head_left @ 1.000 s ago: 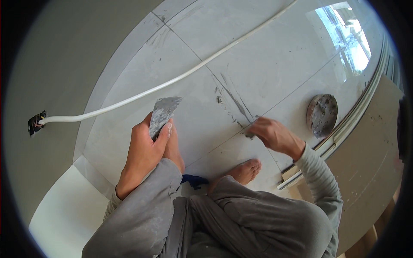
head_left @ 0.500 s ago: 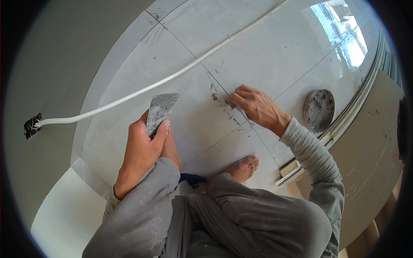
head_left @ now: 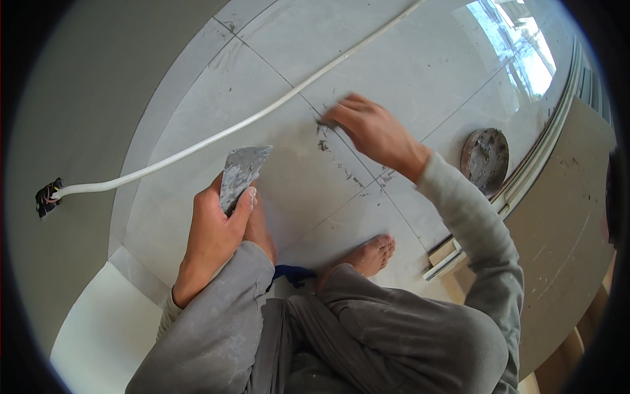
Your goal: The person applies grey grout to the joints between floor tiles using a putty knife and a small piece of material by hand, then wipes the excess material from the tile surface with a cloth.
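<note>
My left hand [head_left: 216, 236] grips a putty knife, its wide blade [head_left: 241, 172] upturned and smeared with grey paste, above my bare left foot [head_left: 261, 240]. Higher in the picture, my right hand [head_left: 367, 131] is blurred, its fingers closed on something small and dark that I cannot make out, at a floor joint. Grey smears and crumbs [head_left: 323, 146] lie along that joint on the pale tiles [head_left: 184, 230]. A shallow round container of grey paste [head_left: 484, 161] sits to the right of my right hand.
A white conduit [head_left: 262, 110] crosses the floor from a wall opening with wires [head_left: 49, 197]. Long white strips [head_left: 531, 177] and a tan board [head_left: 558, 249] lie at the right. A dark blue cloth [head_left: 292, 274] is between my feet; a white curved surface [head_left: 98, 328] is at lower left.
My right hand has moved up and leftward along the joint, away from where the tile joints cross. My left hand still holds the putty knife in nearly the same place.
</note>
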`<state>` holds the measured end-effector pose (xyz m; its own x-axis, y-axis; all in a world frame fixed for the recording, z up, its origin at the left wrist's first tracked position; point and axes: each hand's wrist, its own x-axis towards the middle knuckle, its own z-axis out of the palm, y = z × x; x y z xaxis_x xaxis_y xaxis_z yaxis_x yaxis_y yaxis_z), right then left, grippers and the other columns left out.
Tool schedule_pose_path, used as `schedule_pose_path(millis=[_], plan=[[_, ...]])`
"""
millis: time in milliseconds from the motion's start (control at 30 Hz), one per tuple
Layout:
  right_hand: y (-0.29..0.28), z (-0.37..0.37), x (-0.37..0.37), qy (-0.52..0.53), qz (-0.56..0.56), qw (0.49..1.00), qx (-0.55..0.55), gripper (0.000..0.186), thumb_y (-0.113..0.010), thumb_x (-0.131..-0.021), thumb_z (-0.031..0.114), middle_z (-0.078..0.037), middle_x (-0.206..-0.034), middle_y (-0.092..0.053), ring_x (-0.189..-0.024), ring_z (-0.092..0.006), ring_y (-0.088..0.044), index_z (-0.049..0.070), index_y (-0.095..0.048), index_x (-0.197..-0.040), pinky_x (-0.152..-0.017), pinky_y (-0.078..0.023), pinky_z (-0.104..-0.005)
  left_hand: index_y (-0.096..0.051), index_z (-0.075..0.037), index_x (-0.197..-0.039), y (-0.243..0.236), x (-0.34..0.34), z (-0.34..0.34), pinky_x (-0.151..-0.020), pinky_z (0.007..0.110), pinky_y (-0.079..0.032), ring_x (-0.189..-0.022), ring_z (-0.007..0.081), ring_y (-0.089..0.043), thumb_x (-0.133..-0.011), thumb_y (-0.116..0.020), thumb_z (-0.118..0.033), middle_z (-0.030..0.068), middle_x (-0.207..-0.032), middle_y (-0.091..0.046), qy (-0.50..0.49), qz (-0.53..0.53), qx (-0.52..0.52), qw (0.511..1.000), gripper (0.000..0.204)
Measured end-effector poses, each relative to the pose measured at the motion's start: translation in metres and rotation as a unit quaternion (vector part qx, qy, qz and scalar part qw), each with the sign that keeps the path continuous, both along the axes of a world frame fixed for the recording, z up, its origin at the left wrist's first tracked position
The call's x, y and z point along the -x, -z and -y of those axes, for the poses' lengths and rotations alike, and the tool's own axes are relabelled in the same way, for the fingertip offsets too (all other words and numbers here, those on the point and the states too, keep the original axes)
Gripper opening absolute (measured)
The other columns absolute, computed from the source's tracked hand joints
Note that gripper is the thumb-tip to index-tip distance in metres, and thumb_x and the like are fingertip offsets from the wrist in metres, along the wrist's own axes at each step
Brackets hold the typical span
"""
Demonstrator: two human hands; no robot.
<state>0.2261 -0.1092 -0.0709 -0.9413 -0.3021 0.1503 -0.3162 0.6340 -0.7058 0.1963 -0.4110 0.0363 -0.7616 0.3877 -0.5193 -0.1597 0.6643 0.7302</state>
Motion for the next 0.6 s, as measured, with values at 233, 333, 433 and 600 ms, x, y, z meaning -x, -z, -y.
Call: schedule_pose_path(millis=[233,333,433,600], plan=[[0.012,0.000,-0.031,-0.070,0.017,0.994,-0.088,0.012,-0.060,-0.089,0.004,-0.010,-0.092,-0.064,-0.095,-0.0296,-0.063,0.001,-0.059,-0.100,-0.084,-0.056,-0.0387,-0.064,0.007,-0.117,0.005,0.003,-0.013,-0.078,0.036,-0.054,-0.081,0.0236,-0.069,-0.097,-0.065,-0.013,0.0164,-0.089,-0.072,0.006,-0.005,-0.006,1.000,0.028],[0.002,-0.009,-0.083,-0.075,0.035,0.994,-0.071,0.012,-0.059,-0.090,0.007,-0.010,-0.091,-0.063,-0.095,-0.0286,-0.063,0.001,-0.058,-0.100,-0.083,-0.056,-0.0390,-0.063,0.007,-0.117,0.009,0.006,-0.015,-0.076,0.036,-0.054,-0.079,0.0224,-0.067,-0.097,-0.065,-0.013,0.0153,-0.086,-0.072,0.018,-0.007,-0.009,1.000,0.028],[-0.003,-0.016,-0.133,-0.060,0.101,0.991,-0.066,0.015,-0.060,-0.088,0.005,-0.010,-0.093,-0.065,-0.097,-0.0283,-0.063,0.002,-0.060,-0.103,-0.084,-0.056,-0.0395,-0.063,0.007,-0.116,0.011,0.005,-0.018,-0.075,0.036,-0.054,-0.077,0.0218,-0.067,-0.097,-0.064,-0.013,0.0143,-0.084,-0.071,0.036,-0.021,-0.014,0.999,0.027],[-0.021,-0.018,-0.137,0.020,0.165,0.986,-0.011,0.033,-0.064,-0.082,-0.005,-0.011,-0.099,-0.070,-0.099,-0.0308,-0.064,0.003,-0.064,-0.114,-0.084,-0.056,-0.0399,-0.063,0.007,-0.115,0.008,0.006,-0.024,-0.074,0.035,-0.054,-0.075,0.0212,-0.067,-0.098,-0.064,-0.012,0.0132,-0.083,-0.071,0.062,-0.022,-0.004,0.998,0.026]])
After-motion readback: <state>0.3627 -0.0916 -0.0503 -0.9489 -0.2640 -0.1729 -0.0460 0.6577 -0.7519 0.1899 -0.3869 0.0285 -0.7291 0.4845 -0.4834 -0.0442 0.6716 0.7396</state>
